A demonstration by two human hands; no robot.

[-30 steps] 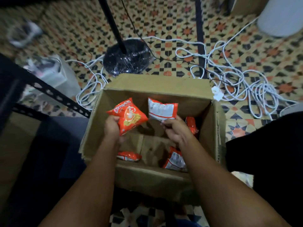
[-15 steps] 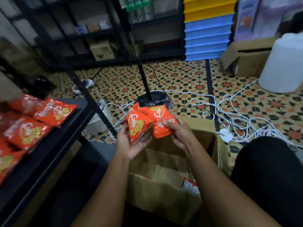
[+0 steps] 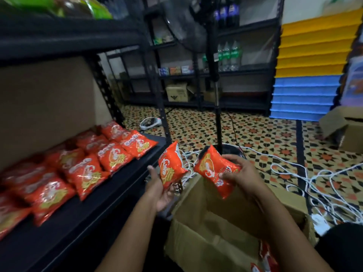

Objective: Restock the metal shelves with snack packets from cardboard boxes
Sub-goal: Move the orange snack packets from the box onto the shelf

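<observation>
One orange packet [image 3: 171, 168] is gripped in the left hand [image 3: 159, 190], another [image 3: 215, 170] pinched in the right hand [image 3: 242, 176], above the open box [image 3: 198, 240]

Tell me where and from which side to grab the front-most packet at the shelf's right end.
Pinch the near right corner of that packet: it overhangs the shelf edge and tilts up on its neighbour. Come from the right, the open aisle side, probably easiest once the left hand is free.

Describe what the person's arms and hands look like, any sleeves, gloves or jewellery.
Both forearms are bare as far as the picture shows, with no sleeve in view. The left hand and right hand wear no gloves, and no ring, watch or bracelet shows on either.
</observation>
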